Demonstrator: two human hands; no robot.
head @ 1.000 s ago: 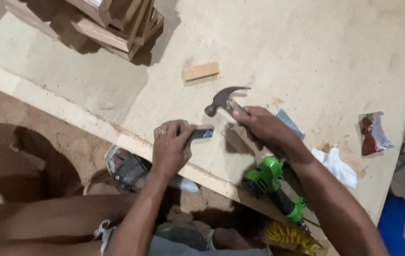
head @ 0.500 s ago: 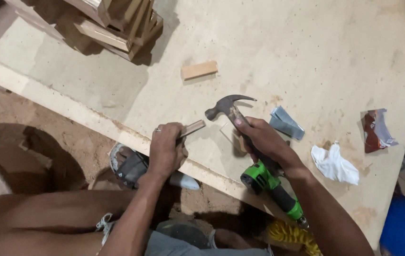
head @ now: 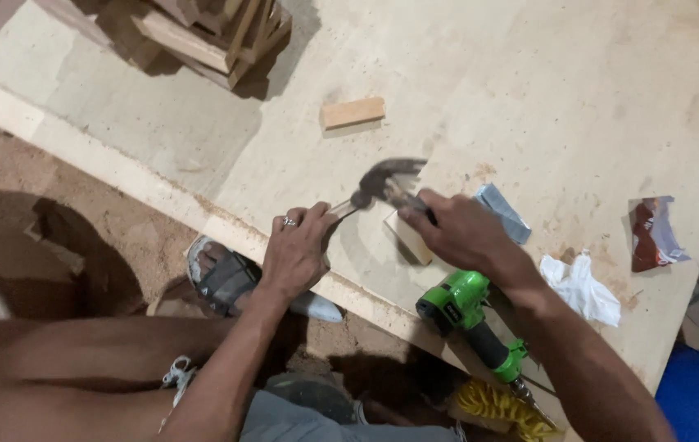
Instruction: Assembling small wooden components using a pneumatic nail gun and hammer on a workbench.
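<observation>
My left hand (head: 296, 250), with a ring on one finger, grips a thin metal chisel-like tool (head: 339, 209) laid flat on the plywood board (head: 529, 98). My right hand (head: 457, 233) holds a claw hammer (head: 386, 180). Its blurred head sits at the free end of the metal tool. A small pale wood block (head: 409, 237) lies partly under my right hand. A green cordless drill (head: 464, 307) rests just below my right wrist, near the board's front edge.
A loose wood block (head: 352, 113) lies farther back, and stacked wood pieces (head: 210, 33) sit at the top left. A grey-blue scrap (head: 503, 211), white cloth (head: 583, 286) and crumpled wrapper (head: 652, 233) lie to the right. A sandalled foot (head: 226, 278) and yellow coil (head: 488, 401) are below the edge.
The hammer head has swung down and left to meet the end of the metal tool. My left hand has kept its grip in about the same place.
</observation>
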